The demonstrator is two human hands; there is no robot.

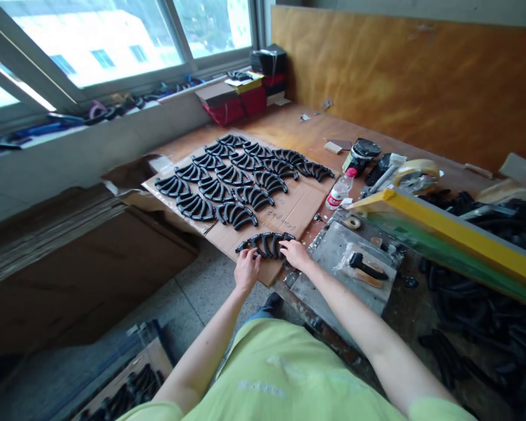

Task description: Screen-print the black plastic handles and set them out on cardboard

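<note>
A short row of black curved handles point(269, 244) lies fanned out at the near end of a cardboard sheet point(284, 216). My left hand point(248, 268) is at the row's left end, with its fingers bent round an end handle. At the right end, my right hand point(294, 254) has its thumb and fingers closed on another handle. My fingers partly cover both end pieces. Farther up the cardboard, several fans of the same black handles point(232, 175) lie in rows. One single black handle point(368, 266) rests on a small block on the grey plate to the right.
A yellow-edged frame with a green sheet point(456, 234) slants over the right side, with heaped black handles point(482, 327) below it. Beside the cardboard stand a red-capped bottle point(341, 190) and a stained tub point(362, 155). Red boxes point(228, 108) sit by the window.
</note>
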